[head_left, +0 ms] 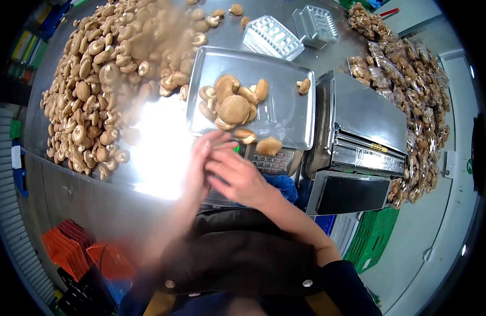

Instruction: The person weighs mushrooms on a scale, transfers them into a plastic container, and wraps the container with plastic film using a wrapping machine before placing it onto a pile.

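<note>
My left hand (pixel 200 160) is partly blurred, fingers stretched out, at the near left corner of a metal weighing pan (pixel 290 124). My right hand (pixel 236 176) crosses in front of it with its fingers apart, over the scale's keypad (pixel 269 162). I see nothing held in either hand. On the pan, a clear plastic punnet (pixel 272 108) holds several brown mushrooms (pixel 234 109). One mushroom (pixel 304 86) lies apart at the pan's right side. Another mushroom (pixel 268 146) appears over the near rim, just beyond my right hand.
A large heap of mushrooms (pixel 87 89) covers the table's left side. Stacked clear punnets (pixel 272 38) stand behind the pan. To the right is a wrapping machine (pixel 364 118), then many bagged mushrooms (pixel 422 100). Below are orange crates (pixel 66 245) and a green crate (pixel 372 237).
</note>
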### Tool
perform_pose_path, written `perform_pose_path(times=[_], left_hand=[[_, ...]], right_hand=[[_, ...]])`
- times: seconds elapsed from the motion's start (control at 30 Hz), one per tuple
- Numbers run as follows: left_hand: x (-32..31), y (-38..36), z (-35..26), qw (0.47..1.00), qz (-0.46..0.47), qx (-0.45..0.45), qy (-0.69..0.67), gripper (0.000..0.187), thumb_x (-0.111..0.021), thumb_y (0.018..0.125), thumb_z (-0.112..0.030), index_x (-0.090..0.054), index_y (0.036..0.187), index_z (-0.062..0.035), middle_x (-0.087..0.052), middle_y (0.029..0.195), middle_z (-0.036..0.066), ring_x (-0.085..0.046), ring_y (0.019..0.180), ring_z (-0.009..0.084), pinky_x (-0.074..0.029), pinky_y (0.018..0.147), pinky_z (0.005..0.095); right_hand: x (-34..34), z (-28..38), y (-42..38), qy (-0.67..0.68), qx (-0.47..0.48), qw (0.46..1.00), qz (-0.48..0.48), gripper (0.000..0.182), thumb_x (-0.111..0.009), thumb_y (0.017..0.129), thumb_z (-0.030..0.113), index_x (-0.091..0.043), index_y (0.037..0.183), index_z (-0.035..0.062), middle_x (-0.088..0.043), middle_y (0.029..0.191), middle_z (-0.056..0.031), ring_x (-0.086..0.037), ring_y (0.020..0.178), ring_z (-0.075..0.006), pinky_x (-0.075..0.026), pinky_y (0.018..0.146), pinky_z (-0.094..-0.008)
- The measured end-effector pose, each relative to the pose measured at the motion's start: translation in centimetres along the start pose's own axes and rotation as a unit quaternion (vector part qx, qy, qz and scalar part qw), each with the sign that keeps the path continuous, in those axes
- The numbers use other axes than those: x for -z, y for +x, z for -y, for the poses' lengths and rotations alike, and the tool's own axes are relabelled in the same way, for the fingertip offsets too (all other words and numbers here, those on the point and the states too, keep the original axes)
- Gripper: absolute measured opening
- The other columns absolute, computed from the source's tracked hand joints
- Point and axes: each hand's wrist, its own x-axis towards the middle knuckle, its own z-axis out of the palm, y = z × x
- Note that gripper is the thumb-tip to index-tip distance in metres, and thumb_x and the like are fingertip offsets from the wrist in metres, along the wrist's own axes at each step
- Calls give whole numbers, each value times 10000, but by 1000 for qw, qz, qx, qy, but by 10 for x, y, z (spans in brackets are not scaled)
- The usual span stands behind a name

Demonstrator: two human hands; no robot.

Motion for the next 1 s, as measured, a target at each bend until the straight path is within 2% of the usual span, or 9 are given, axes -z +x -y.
perform_pose_path(times=[0.07,0.13,0.27,0.47,0.67,0.83,0.87,0.93,1.0], left_hand=[[12,-3,5,999,-43,-12,22,449,-466,977,-293,-463,1271,46,-570,1232,208,-589,1111,267,-478,937,375],[26,-11,9,997,-53,6,52,353,-529,956,-227,-516,1198,29,-622,1147,163,-646,968,217,-532,792,319],[52,-34,34,980,-13,95,175,247,-561,938,-123,-548,1142,15,-657,1029,129,-665,837,189,-532,693,278],[60,-51,81,958,31,221,179,272,-591,926,-89,-527,1173,4,-632,1000,70,-635,799,122,-506,668,234],[49,-36,98,956,59,178,226,320,-641,889,-103,-534,1166,18,-639,997,84,-631,756,127,-515,651,243],[30,-34,77,975,23,198,98,490,-532,959,-375,-475,1311,-40,-618,1133,108,-614,990,171,-526,796,305],[29,-34,72,975,12,217,-41,463,-484,970,-405,-536,1234,-29,-626,1124,133,-641,954,209,-546,789,333],[41,-31,67,961,33,248,-120,417,-473,972,-396,-612,1043,-9,-648,1039,158,-665,882,239,-569,723,357],[51,-31,59,961,42,253,-105,390,-520,943,-378,-596,802,-22,-655,911,189,-653,674,251,-542,533,349]], right_hand=[[9,-11,-6,-44,18,999,-24,279,-680,727,-4,-631,998,40,-609,1091,-112,-609,984,-282,-510,825,-366],[23,-20,-31,-98,-13,991,-94,288,-658,721,-39,-634,993,49,-618,1080,-112,-616,972,-273,-512,815,-354],[47,-29,-81,-166,-154,958,-175,299,-637,752,-56,-625,1035,39,-596,1147,-130,-598,1020,-306,-501,853,-356],[32,-21,-117,-196,-241,949,-63,422,-698,740,27,-570,1141,53,-531,1222,-136,-517,1110,-332,-431,947,-379],[19,-36,-140,-197,-274,940,46,363,-712,732,61,-589,1074,59,-550,1162,-105,-534,1050,-322,-464,875,-390],[26,-2,-96,-63,-183,978,75,414,-749,734,75,-594,1118,55,-551,1215,-115,-568,1067,-295,-475,896,-365],[30,13,-78,-74,-161,977,115,479,-774,738,153,-574,1160,48,-546,1235,-129,-573,1060,-301,-476,895,-367],[39,1,-64,-184,-109,976,41,556,-785,733,237,-551,1202,51,-543,1241,-135,-602,992,-289,-499,846,-373],[46,-19,-42,-228,-185,947,-132,537,-792,725,246,-572,1173,49,-572,1174,-130,-619,879,-250,-516,760,-357]])
